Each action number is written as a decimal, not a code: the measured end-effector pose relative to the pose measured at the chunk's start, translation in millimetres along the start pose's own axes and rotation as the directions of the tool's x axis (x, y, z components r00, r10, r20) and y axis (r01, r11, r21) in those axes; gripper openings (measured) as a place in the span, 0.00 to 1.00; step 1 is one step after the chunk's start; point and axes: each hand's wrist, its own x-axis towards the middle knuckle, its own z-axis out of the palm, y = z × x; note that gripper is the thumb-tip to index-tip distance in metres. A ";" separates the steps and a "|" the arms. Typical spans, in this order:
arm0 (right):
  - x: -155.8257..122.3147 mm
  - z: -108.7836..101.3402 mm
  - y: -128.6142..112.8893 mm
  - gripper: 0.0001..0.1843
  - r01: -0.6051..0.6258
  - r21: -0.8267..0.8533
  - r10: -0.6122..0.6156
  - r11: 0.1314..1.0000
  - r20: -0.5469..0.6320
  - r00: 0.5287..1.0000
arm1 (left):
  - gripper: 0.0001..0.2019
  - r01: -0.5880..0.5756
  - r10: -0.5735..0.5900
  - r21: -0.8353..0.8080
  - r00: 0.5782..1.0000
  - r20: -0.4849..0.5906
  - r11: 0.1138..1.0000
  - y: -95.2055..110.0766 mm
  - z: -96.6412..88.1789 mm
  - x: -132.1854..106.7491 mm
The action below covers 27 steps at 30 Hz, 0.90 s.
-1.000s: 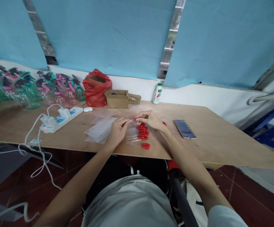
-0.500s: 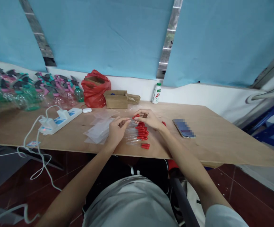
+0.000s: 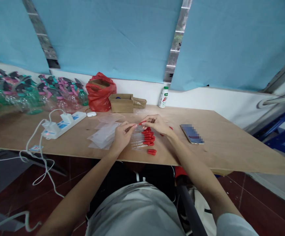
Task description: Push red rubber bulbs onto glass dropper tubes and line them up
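Observation:
My right hand pinches the red rubber bulb of a dropper, with finger and thumb closed on it. At the dropper's clear tube end, the fingertips of my left hand are pressed together, seemingly on the tube; it is too small to be sure. Below both hands several clear droppers with red bulbs lie in a column, bulbs to the right and tubes to the left. A pair of red bulbs is nearest the table's front edge. Clear plastic bags lie beside my left hand.
A phone lies right of my right arm. Behind stand a white bottle, an open cardboard box and a red plastic bag. At left are a power strip with cables and many spray bottles.
Both hands stay together over the column, with the dropper between them slightly lower. The whole view has shifted a little; the droppers on the table look the same.

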 end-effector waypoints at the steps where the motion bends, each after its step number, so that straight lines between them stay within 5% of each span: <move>1: 0.0 0.2 0.3 0.17 -0.001 0.003 0.001 1.000 0.001 1.000 | 0.09 0.000 0.000 -0.001 1.000 0.003 1.000 -0.3 0.0 -0.2; 27: -0.8 0.5 -0.6 0.18 -0.027 0.032 0.027 0.999 0.009 1.000 | 0.09 -0.007 0.007 -0.020 1.000 0.018 1.000 -2.0 1.8 0.2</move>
